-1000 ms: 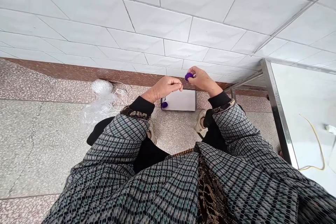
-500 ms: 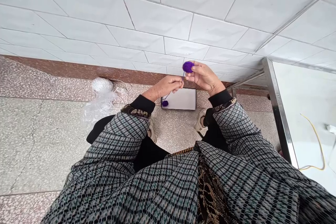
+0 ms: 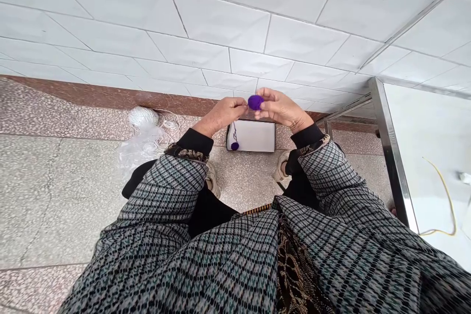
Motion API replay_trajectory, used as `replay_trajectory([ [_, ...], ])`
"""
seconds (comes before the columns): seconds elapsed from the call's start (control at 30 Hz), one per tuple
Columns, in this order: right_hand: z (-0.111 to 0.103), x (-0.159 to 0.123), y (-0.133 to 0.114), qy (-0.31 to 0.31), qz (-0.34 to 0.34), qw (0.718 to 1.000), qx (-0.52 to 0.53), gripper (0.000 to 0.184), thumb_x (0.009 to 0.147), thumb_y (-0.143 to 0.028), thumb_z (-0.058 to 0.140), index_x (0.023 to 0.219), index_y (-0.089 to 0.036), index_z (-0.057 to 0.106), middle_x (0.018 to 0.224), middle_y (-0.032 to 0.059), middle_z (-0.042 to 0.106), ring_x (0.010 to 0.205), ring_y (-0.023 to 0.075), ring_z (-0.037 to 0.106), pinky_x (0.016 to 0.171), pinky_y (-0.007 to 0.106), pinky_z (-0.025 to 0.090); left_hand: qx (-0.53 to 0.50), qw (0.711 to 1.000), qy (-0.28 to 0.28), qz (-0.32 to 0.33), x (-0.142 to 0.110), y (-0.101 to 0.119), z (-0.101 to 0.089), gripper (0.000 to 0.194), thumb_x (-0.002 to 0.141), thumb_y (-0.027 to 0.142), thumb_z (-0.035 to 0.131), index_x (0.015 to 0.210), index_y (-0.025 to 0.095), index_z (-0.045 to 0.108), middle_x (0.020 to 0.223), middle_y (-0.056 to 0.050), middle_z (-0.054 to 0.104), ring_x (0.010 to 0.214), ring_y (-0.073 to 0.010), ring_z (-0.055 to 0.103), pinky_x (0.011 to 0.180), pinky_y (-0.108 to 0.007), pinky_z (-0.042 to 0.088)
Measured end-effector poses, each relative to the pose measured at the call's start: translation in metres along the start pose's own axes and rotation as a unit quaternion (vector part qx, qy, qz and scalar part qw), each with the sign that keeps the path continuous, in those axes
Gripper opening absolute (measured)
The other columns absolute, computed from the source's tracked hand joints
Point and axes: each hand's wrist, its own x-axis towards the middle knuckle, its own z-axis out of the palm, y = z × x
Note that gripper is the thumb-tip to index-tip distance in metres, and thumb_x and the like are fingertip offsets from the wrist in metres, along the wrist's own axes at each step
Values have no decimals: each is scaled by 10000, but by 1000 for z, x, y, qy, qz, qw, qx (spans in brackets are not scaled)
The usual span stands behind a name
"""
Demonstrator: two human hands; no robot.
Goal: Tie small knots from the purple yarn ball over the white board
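Note:
A purple ball of yarn (image 3: 254, 102) is held in the fingers of my right hand (image 3: 280, 108), in front of the tiled wall. Close on its left, my left hand (image 3: 227, 112) pinches the strand of purple yarn near the ball. Below the hands lies a shallow white box (image 3: 255, 136) with dark edges on the floor. A smaller purple yarn ball (image 3: 234, 146) rests in its left front corner, and loose purple yarn (image 3: 235, 131) trails up from it toward my left hand.
A white ball of cord (image 3: 143, 117), a clear plastic bag (image 3: 142, 149) and loose white cord (image 3: 171, 125) lie on the floor at left. At right stands a metal-framed white table (image 3: 415, 157) with a yellow cable (image 3: 447, 189). The tiled wall (image 3: 228, 19) rises ahead.
The held yarn ball has moved left and slightly down, turning in my right hand. My left hand has shifted left and up. The small ball in the box has moved slightly right; its strand hangs slacker.

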Motion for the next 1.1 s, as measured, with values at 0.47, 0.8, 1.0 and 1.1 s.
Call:
replay_trajectory([
  [0.47,-5,-2,2,-92,44,991,-88,316,749,-163,821,993,-193,623,835,-29,704,630,81,604,606,222,547,-38,998,-40,38,-1,-4,-11,165,799,179,599,634,178,614,571,24,530,569,-112,471,626,-251,391],
  [0.8,2,7,4,150,-12,965,-217,287,795,-127,795,915,-229,555,772,-39,608,686,124,562,607,233,477,-39,985,-152,69,-10,10,-4,169,836,211,603,689,180,681,616,20,605,587,-110,541,664,-253,447],
  [1.0,-12,-6,-2,-177,88,948,-248,306,700,-85,845,932,-171,665,829,2,694,678,121,617,611,238,502,-39,991,-110,58,-9,5,-13,176,811,177,605,643,170,655,641,-2,617,636,-124,549,731,-285,468],
  [1.1,-16,-13,-13,-142,9,987,-77,470,716,-318,944,1042,-179,636,929,26,729,726,125,666,633,241,544,-115,986,-107,58,-10,5,-9,234,899,239,610,680,171,656,623,-2,583,620,-127,546,715,-282,491],
])
